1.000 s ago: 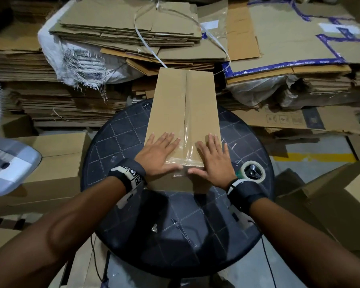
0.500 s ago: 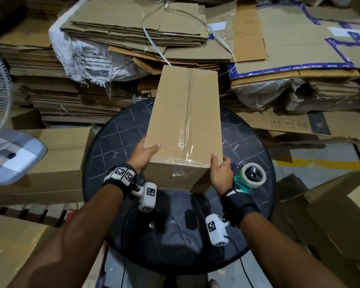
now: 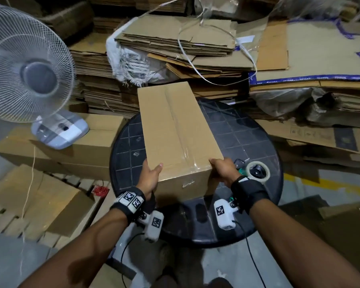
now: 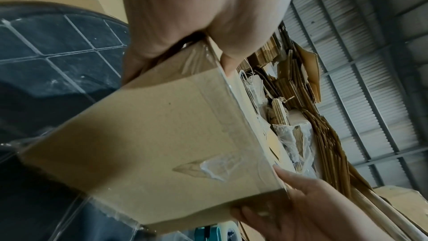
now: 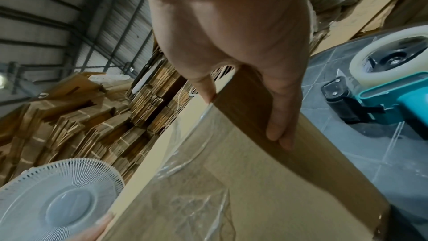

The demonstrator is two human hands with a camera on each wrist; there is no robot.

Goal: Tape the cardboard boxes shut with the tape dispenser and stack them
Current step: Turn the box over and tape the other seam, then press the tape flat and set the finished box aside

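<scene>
Gripping the near end of a long brown cardboard box, both hands clamp it from opposite sides. The left hand has its thumb hooked over the top near-left corner while its fingers curl round the left wall. The right hand mirrors this at the near-right corner, thumb on the top edge and fingers pressed flat along the right wall. A strip of clear tape runs down the box's closed centre seam and wrinkles over onto the near end face. Whether the box rests on the surface or is lifted clear cannot be told; its far end reaches past the far-left rim.

Under it is a round black tabletop with a pale grid pattern. A teal-handled tape dispenser with a clear roll lies on the tabletop just right of the right hand. To the left, a white mesh-guarded electric fan stands on a closed cardboard box, with another brown box nearer on slatted boards. Stacks of flattened cardboard sheets fill the far side, beneath a corrugated metal wall.
</scene>
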